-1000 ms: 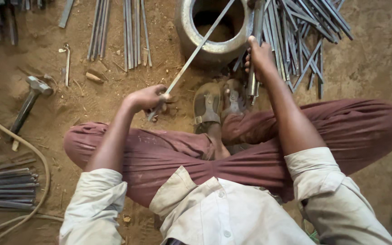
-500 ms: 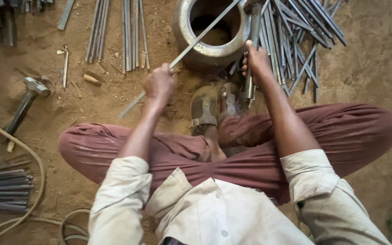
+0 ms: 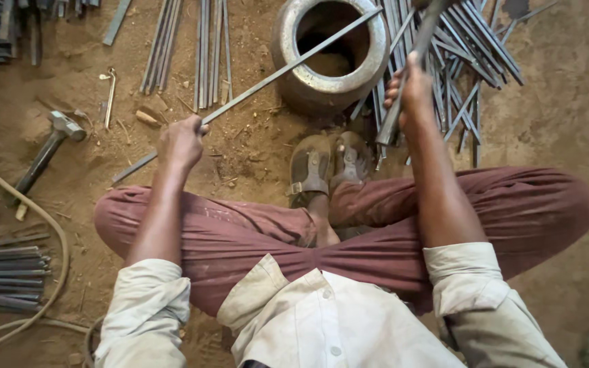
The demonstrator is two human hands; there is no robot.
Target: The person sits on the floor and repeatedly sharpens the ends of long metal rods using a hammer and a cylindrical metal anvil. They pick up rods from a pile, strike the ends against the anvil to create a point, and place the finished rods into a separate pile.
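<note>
the left hand (image 3: 180, 142) has its fingers closed around a long metal rod (image 3: 277, 73) that lies across the rim of a metal pot (image 3: 330, 58). the right hand (image 3: 410, 92) grips a tool handle (image 3: 409, 68) above a heap of rods (image 3: 468, 54).

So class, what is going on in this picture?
A person sits cross-legged on the dirt floor. Their left hand grips a long thin metal rod that lies across the rim of a round metal pot. Their right hand holds a dark tool handle raised over a pile of grey metal strips.
</note>
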